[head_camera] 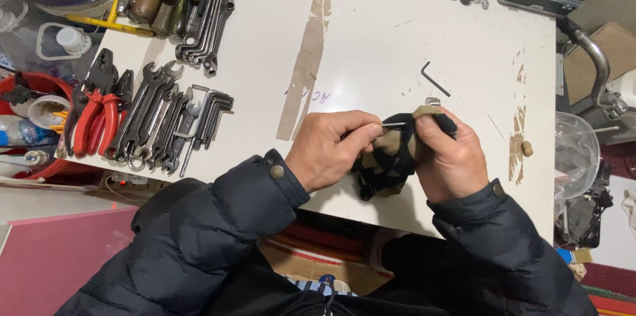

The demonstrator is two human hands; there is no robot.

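Near the white table's (371, 31) front edge, the right hand (450, 157) gripped a tan-and-black strapped part (391, 157); left hand (328, 150) fingers pinched a thin metal pin (395, 124), best kept straight.

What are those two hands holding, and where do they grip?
Right hand wraps a tan-and-black part around its upper end; left hand pinches a thin metal tool at its near end.

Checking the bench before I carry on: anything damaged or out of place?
The white tabletop is worn: brown bare strips where the coating has peeled, more near its right edge. A black hex key lies alone, apart from the wrenches.
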